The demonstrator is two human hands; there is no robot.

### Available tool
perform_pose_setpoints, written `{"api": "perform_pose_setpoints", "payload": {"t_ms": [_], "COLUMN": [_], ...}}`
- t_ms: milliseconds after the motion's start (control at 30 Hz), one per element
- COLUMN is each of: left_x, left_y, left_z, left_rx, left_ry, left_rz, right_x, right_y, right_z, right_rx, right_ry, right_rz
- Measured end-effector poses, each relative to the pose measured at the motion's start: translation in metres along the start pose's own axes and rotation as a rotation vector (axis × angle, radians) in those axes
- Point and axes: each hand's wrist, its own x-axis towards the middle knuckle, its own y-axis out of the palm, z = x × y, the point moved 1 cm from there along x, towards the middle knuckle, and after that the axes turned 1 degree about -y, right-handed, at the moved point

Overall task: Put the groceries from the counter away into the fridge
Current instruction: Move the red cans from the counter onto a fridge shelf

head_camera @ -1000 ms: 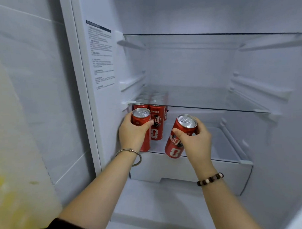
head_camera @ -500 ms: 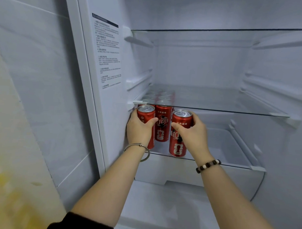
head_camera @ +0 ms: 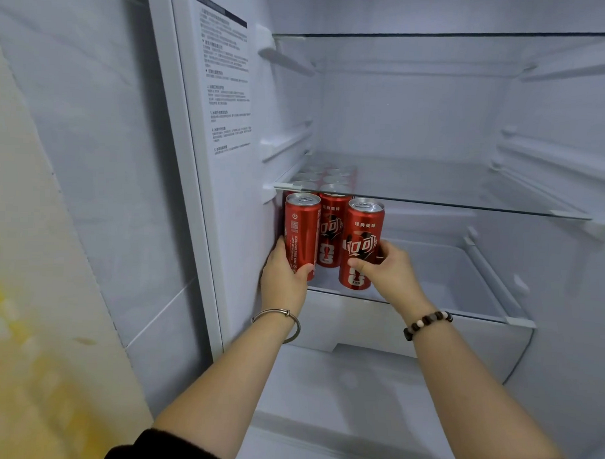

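Note:
Two tall red soda cans stand upright at the front left of the fridge's lower glass shelf (head_camera: 463, 312). My left hand (head_camera: 285, 275) grips the left can (head_camera: 301, 229) near its base, against the fridge's left wall. My right hand (head_camera: 387, 270) holds the right can (head_camera: 362, 238) low down, thumb in front and fingers behind. Between and behind them stands a third red can (head_camera: 332, 230), with several more cans in rows behind it, seen through the glass shelf above (head_camera: 467, 195).
The open fridge has white walls with shelf rails (head_camera: 537, 151) and another glass shelf near the top (head_camera: 438, 36). A printed label (head_camera: 227, 86) covers the left inner wall. A white drawer (head_camera: 376, 335) sits below the cans' shelf. A tiled wall (head_camera: 74, 152) lies left.
Both hands moved the two cans forward onto the shelf and slid down from the can tops to near their bases. The right can went from tilted to upright. The camera came closer.

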Motion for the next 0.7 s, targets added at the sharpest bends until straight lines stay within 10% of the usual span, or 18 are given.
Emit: {"api": "perform_pose_setpoints", "payload": {"t_ms": [700], "left_x": [-0.003], "left_y": [0.005], "left_z": [0.013], "left_rx": [0.041], "left_ry": [0.042], "left_rz": [-0.072], "right_x": [0.003], "right_y": [0.039], "right_z": [-0.009], "right_rx": [0.038], "right_ry": [-0.047], "right_rz": [-0.019]}}
